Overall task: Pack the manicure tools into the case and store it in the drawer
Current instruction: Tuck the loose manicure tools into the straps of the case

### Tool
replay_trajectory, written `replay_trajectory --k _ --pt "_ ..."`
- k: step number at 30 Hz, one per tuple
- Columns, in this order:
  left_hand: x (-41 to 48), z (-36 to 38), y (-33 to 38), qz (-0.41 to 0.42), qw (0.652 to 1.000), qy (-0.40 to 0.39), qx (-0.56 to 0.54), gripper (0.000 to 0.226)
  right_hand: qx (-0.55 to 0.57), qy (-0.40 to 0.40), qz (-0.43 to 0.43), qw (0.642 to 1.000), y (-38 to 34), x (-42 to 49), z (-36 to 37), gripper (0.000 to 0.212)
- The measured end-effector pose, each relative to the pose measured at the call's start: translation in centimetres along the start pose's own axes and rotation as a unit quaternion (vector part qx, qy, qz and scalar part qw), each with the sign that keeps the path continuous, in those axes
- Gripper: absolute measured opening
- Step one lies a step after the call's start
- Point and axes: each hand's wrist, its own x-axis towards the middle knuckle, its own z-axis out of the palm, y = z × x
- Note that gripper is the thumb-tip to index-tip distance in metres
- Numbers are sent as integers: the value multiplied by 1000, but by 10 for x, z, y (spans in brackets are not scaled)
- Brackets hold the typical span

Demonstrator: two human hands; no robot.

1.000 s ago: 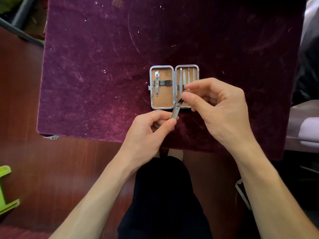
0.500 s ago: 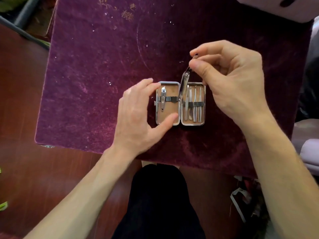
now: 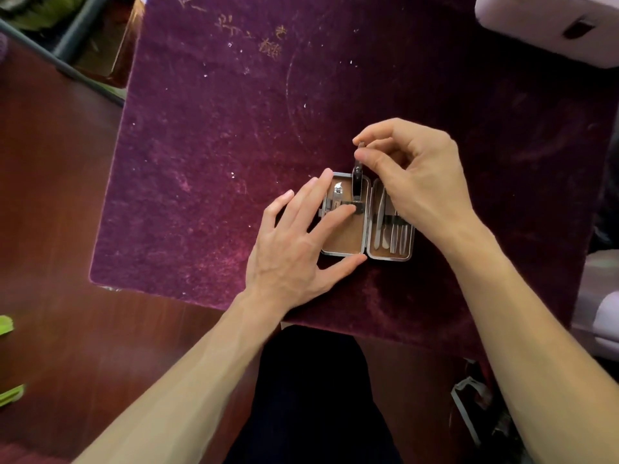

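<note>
A small metal-rimmed case (image 3: 345, 242) with tan lining lies flat and unfolded on the purple velvet cloth (image 3: 217, 162). Its right half holds several slim steel tools (image 3: 390, 232) under a black strap. A small nail clipper (image 3: 336, 195) sits in the left half. My right hand (image 3: 415, 175) pinches the top of a second nail clipper (image 3: 356, 182), whose lower end points down at the black strap in the left half. My left hand (image 3: 298, 242) rests on the case with straight fingers: the index finger presses on the strap, the thumb lies along the case's near edge.
The velvet cloth covers a table over a dark red wooden floor (image 3: 60, 229). A pale pink box (image 3: 549, 21) sits at the table's far right corner. Green objects (image 3: 6, 329) lie at the left edge. My dark-clad legs (image 3: 311, 396) are below the table edge.
My right hand carried the clipper from above the case's hinge over to the left half, its tip now at the strap. My left index finger moved onto the strap.
</note>
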Motion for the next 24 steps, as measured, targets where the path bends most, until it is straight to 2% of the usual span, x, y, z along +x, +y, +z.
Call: replay_trajectory --k 17,24 --pt "-2 4 -3 14 1000 -1 21 62 9 20 16 1000 8 -29 7 8" --pt "-2 5 -4 16 999 -1 33 61 -22 36 -30 999 6 -41 6 8"
